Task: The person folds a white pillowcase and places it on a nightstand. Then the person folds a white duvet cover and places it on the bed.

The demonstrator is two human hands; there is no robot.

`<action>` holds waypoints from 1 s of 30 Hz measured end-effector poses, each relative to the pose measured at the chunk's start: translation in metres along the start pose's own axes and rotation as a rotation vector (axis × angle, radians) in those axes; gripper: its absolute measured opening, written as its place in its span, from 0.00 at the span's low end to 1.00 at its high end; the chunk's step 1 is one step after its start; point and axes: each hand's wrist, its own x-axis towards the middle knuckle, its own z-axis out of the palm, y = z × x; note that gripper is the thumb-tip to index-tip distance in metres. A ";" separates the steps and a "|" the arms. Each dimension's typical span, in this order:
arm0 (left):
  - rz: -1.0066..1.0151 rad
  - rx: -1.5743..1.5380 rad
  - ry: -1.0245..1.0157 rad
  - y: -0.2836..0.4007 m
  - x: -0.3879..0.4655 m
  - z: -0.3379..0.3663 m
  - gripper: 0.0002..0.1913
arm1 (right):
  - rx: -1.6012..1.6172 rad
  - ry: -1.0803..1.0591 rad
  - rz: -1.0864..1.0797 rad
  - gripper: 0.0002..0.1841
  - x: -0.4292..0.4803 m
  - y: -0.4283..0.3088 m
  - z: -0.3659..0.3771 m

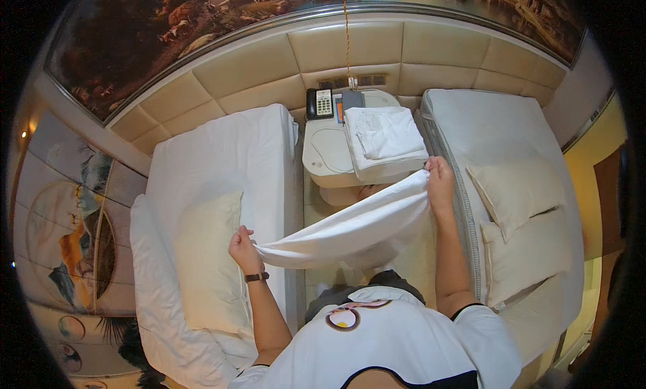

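A white cloth (348,225), perhaps a pillowcase, hangs stretched between my two hands over the gap between two beds. My left hand (246,250) grips one end beside a cream pillow (212,268) on the left bed. The other end is pinched in my right hand (440,185), higher up and close to the edge of the right bed (499,121). Between them the cloth sags in loose folds, its lower edge slightly blurred. Beyond it, a stack of folded white linen (387,134) lies on the nightstand (325,157).
White sheeting covers the left bed (222,142), with a bunched duvet (161,288) along its outer side. Several cream pillows (525,253) lie on the right bed. A telephone (319,104) stands on the nightstand, under a hanging cord (346,41). The padded headboard (348,46) spans the wall.
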 end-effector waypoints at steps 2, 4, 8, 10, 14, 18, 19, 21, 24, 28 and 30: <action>0.126 -0.079 -0.021 -0.006 0.005 0.008 0.15 | 0.119 -0.022 -0.058 0.14 -0.007 0.010 0.004; 0.202 -0.062 -0.112 -0.012 0.007 0.017 0.15 | 0.153 0.016 -0.110 0.12 -0.018 0.022 0.017; 0.361 0.491 -0.246 -0.013 0.001 0.054 0.10 | 0.035 -0.197 0.124 0.12 -0.024 0.034 0.059; 0.339 0.418 -0.380 -0.011 -0.024 0.076 0.09 | 0.258 -0.206 0.162 0.13 -0.037 0.023 0.081; 0.801 0.275 -0.721 0.001 -0.085 0.151 0.14 | 0.422 -0.399 0.151 0.13 -0.053 -0.020 0.112; 0.545 0.287 -1.041 0.035 -0.101 0.179 0.13 | 0.661 -0.418 0.264 0.12 -0.037 -0.012 0.092; 0.550 0.330 -1.059 0.045 -0.100 0.181 0.13 | 0.778 -0.393 0.253 0.12 -0.031 0.004 0.078; 0.555 0.262 -1.107 0.063 -0.102 0.174 0.12 | 0.485 -0.157 0.386 0.11 -0.024 0.048 0.056; 0.394 0.197 -1.204 0.089 -0.111 0.150 0.14 | 0.367 -0.105 0.938 0.24 -0.050 0.122 0.043; 0.225 0.041 -1.445 0.117 -0.118 0.111 0.17 | 0.662 -0.136 1.719 0.29 -0.108 0.215 0.085; 0.087 0.029 -1.555 0.125 -0.116 0.088 0.18 | 0.929 -0.166 1.684 0.29 -0.126 0.257 0.126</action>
